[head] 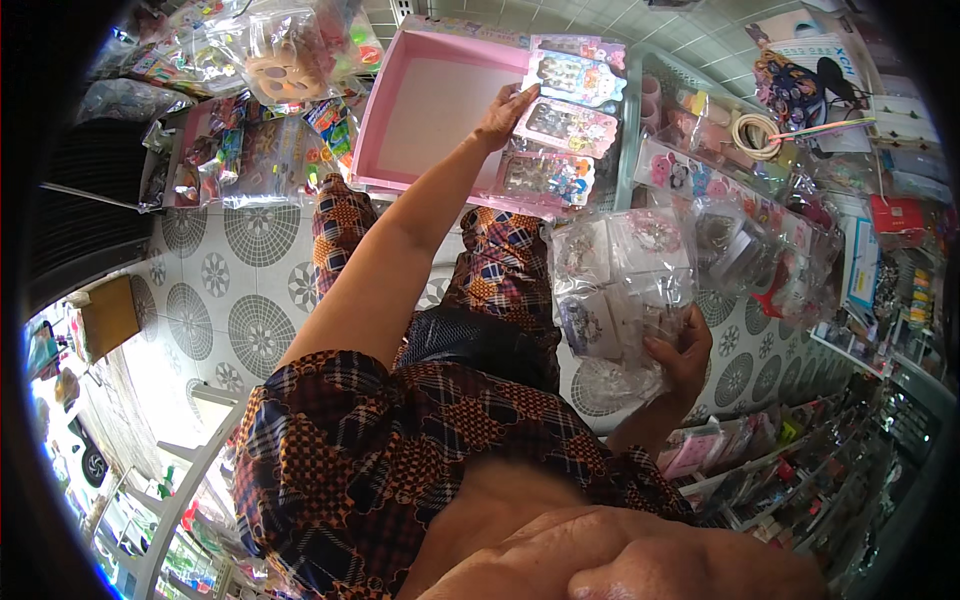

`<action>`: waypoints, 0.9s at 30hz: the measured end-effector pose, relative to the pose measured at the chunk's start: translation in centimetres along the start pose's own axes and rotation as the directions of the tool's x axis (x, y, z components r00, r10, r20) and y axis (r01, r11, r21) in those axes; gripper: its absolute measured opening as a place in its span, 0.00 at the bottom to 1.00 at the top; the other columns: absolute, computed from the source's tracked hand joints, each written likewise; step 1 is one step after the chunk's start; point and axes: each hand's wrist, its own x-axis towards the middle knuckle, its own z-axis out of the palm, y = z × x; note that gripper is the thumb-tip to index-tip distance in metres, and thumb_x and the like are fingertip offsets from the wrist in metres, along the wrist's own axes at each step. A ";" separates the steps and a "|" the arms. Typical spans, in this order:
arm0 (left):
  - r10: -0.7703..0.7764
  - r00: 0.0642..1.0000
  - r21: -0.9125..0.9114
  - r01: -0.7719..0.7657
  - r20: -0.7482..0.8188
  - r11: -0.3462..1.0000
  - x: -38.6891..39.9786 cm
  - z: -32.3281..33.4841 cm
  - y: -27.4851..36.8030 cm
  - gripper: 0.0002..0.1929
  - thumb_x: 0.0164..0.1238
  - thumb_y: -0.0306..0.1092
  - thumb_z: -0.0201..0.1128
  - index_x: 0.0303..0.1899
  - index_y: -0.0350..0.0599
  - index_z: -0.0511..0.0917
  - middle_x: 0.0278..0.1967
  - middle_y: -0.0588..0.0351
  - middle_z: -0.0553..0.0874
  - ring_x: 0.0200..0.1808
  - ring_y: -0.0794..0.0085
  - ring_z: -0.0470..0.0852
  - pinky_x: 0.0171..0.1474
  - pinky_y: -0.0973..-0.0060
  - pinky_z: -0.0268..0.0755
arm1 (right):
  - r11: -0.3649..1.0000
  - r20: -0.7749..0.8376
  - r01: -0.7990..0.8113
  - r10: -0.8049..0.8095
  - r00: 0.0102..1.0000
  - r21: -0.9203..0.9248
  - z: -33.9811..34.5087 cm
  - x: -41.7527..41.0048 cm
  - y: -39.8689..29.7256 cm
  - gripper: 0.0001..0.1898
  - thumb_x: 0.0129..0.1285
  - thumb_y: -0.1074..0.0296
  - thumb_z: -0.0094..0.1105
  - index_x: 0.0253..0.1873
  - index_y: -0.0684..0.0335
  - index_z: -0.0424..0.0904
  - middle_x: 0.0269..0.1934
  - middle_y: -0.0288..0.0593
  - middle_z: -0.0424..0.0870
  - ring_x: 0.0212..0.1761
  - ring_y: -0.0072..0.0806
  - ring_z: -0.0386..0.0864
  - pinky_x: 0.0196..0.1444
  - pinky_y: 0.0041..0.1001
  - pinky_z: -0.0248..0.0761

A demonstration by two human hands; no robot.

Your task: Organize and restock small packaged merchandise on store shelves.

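My left hand (506, 118) reaches over the pink cardboard tray (371, 112), its fingertips pinching the left edge of a blue-edged card pack (577, 77) of small trinkets. Just below that pack lies a pink card pack (566, 127), and a further one with blue and orange figures (547, 178) is nearer to me. Another pack lies at the tray's far right corner. My right hand (681, 352) grips the lower right of a clear plastic bag (619, 277), its thumb on the front. Inside the bag are white cards with beaded or jewelled pieces; their exact kind cannot be told.
A green plastic basket (634, 112) stands right of the tray, with bagged goods beyond. Bagged toys (289, 67) and a box of packets (199, 150) are at the left. Racks of packets (750, 450) stand lower right, above a patterned tile floor (262, 322).
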 end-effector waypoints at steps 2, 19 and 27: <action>0.191 0.981 0.331 -0.189 0.028 0.924 -0.2 0.7 0.4 0.27 0.58 0.45 0.56 0.56 0.44 0.60 0.46 0.52 0.73 0.49 0.64 0.71 0.50 0.72 0.66 | 0.999 -0.030 -0.021 0.022 0.999 0.039 0.4 -0.2 -0.4 0.20 0.39 0.74 0.61 0.40 0.69 0.67 0.34 0.36 0.73 0.37 0.20 0.70 0.43 0.21 0.63; 0.103 0.995 0.493 -0.095 0.011 0.865 -7.6 3.3 8.6 0.46 0.53 0.51 0.59 0.62 0.37 0.38 0.56 0.35 0.61 0.59 0.63 0.60 0.58 0.66 0.56 | 0.999 -0.066 -0.030 0.032 0.997 0.022 0.8 -0.7 -0.9 0.14 0.35 0.75 0.61 0.29 0.62 0.66 0.25 0.32 0.72 0.27 0.15 0.68 0.30 0.16 0.59; 0.127 0.902 -0.445 0.078 0.413 0.892 -17.8 4.4 14.9 0.42 0.54 0.66 0.42 0.62 0.43 0.45 0.62 0.50 0.54 0.63 0.65 0.52 0.62 0.63 0.46 | 0.960 0.106 0.204 -0.227 0.968 0.191 3.4 6.0 0.5 0.21 0.34 0.77 0.58 0.40 0.68 0.69 0.31 0.37 0.74 0.31 0.21 0.72 0.34 0.18 0.67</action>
